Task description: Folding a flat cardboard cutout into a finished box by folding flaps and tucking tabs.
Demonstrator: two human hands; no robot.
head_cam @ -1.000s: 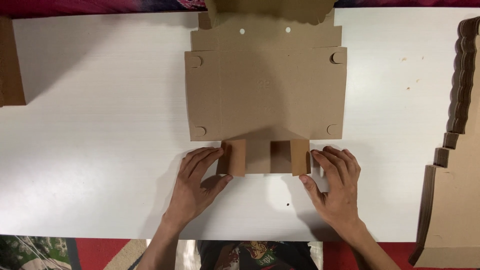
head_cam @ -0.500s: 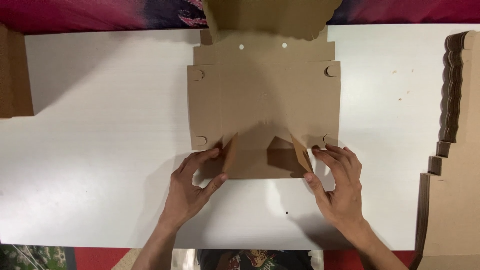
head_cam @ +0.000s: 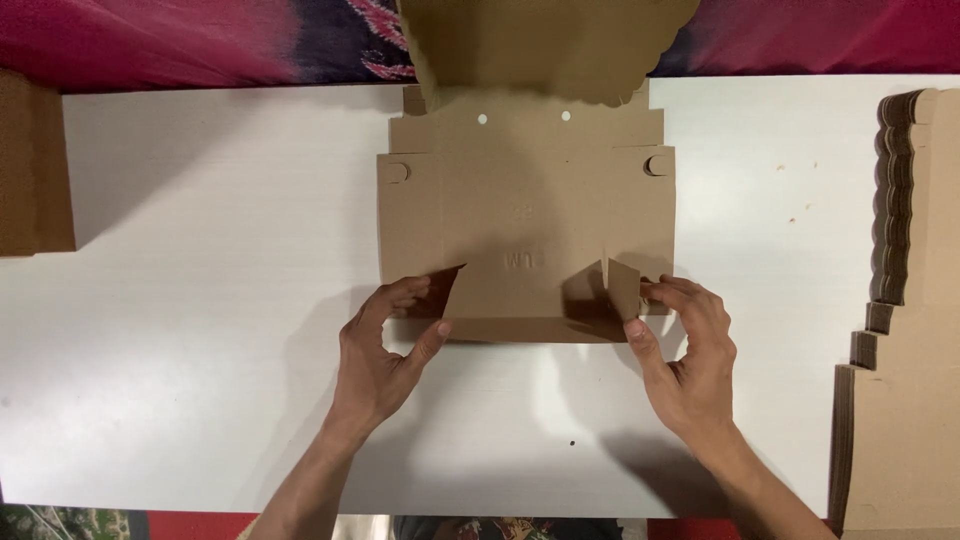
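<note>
Head view: on the white desk (head_cam: 200, 350), my left hand (head_cam: 385, 350) is pinching the box blank's (head_cam: 525, 215) near-left flap (head_cam: 440, 290); my right hand (head_cam: 690, 350) is pinching the near-right flap (head_cam: 622, 290). The cardboard is probably light and stiff, best gripped at its creases.

Flat brown cardboard box blank (head_cam: 520, 215), near flaps raised

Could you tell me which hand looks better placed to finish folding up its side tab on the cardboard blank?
Probably the right hand: its tab already stands nearly upright against the fingers. The left hand holds a tab that looks less raised.
</note>
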